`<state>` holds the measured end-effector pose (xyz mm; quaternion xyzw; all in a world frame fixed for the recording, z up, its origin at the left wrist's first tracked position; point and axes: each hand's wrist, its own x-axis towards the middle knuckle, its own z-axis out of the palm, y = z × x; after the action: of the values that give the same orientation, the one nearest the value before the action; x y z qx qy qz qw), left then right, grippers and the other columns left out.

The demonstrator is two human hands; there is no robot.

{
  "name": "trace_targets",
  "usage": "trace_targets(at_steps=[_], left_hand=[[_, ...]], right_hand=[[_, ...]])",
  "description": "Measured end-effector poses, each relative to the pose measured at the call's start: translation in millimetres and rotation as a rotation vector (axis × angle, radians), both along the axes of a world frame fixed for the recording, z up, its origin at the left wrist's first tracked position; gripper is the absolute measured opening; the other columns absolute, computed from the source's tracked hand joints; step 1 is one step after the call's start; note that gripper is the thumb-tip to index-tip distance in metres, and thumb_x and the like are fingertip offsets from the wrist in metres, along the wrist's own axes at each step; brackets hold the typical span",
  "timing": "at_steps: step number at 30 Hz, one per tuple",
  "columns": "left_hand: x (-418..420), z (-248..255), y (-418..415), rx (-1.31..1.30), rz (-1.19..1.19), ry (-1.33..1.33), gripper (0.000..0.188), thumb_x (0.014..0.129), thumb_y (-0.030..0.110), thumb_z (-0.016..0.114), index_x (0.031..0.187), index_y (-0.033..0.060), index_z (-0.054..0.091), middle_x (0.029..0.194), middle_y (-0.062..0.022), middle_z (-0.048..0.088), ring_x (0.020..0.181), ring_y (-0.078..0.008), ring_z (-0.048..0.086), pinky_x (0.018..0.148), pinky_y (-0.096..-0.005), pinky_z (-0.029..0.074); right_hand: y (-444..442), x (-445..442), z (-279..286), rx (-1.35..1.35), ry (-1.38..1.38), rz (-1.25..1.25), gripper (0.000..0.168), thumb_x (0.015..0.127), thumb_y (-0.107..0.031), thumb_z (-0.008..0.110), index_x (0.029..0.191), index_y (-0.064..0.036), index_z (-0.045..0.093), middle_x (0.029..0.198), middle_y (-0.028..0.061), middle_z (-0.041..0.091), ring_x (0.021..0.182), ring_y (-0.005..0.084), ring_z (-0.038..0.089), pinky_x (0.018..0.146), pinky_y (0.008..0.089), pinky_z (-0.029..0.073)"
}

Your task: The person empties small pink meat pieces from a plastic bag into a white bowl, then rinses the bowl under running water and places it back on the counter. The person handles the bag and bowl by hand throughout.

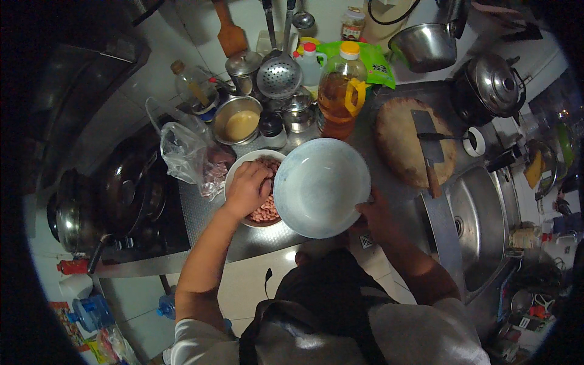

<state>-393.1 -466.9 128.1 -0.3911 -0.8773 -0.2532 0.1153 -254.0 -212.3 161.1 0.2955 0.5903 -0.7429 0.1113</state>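
My left hand (250, 187) reaches into a white bowl of peanuts (265, 212) on the metal counter; its fingertips are hidden, so whether it grips any is unclear. My right hand (370, 212) holds the rim of an empty pale bowl (322, 188), tilted beside the peanut bowl and partly covering it. A clear plastic bag (180, 155) lies left of the peanuts, with what looks like raw meat (216, 171) by it. Behind the bowls stand a metal pot with yellowish contents (238, 123), a black-lidded jar (272, 130) and a large oil bottle (342, 91).
A round cutting board (392, 137) with a cleaver (429, 137) on it lies to the right, near the metal sink (479, 232). A dark wok (123, 187) sits on the stove at left. Ladles hang at the back by a skimmer (279, 76).
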Motion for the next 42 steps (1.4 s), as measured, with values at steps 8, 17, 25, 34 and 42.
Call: trace_targets(at_steps=[8,17,25,34,42], left_hand=[[0,-9,25,0.366,0.163,-0.481,0.014,0.074,0.014,0.059,0.083,0.0035,0.060,0.087,-0.0119,0.057,0.086,-0.0283,0.050,0.077,-0.0350,0.040],[3,-13,20,0.245,0.222,-0.279,0.017,0.073,0.021,0.061,0.069,0.0040,0.062,0.089,-0.0114,0.058,0.088,-0.0282,0.050,0.078,-0.0368,0.039],[-4,1,-14,-0.121,0.364,-0.182,0.014,0.062,0.023,0.065,0.065,0.0098,0.062,0.106,-0.0044,0.051,0.100,-0.0283,0.042,0.085,-0.0433,0.032],[11,10,-25,-0.471,0.303,-0.138,0.044,0.071,0.023,0.059,0.113,0.0177,0.050,0.114,-0.0054,0.048,0.111,-0.0302,0.036,0.090,-0.0463,0.027],[78,50,134,-0.197,0.182,-0.061,0.009,0.073,0.011,0.055,0.074,0.0031,0.059,0.090,-0.0141,0.055,0.089,-0.0319,0.047,0.080,-0.0434,0.032]], right_hand=[[10,11,3,0.127,0.031,0.047,0.055,0.071,-0.007,0.048,0.122,0.000,0.029,0.096,0.0159,0.052,0.070,0.0235,0.058,0.051,0.0303,0.052],[10,24,-2,0.075,0.090,-0.095,0.049,0.070,-0.007,0.049,0.118,-0.002,0.036,0.091,0.0147,0.054,0.063,0.0215,0.057,0.048,0.0308,0.049],[44,82,7,0.085,0.187,-0.395,0.047,0.070,-0.008,0.050,0.115,-0.003,0.038,0.092,0.0113,0.053,0.069,0.0222,0.056,0.049,0.0306,0.049],[162,185,2,0.107,0.286,-0.882,0.033,0.071,-0.006,0.046,0.103,-0.001,0.041,0.079,0.0122,0.054,0.051,0.0180,0.056,0.042,0.0264,0.049],[302,272,-75,-0.003,0.282,-1.092,0.036,0.070,-0.004,0.045,0.105,0.000,0.039,0.080,0.0137,0.053,0.059,0.0218,0.058,0.048,0.0321,0.051]])
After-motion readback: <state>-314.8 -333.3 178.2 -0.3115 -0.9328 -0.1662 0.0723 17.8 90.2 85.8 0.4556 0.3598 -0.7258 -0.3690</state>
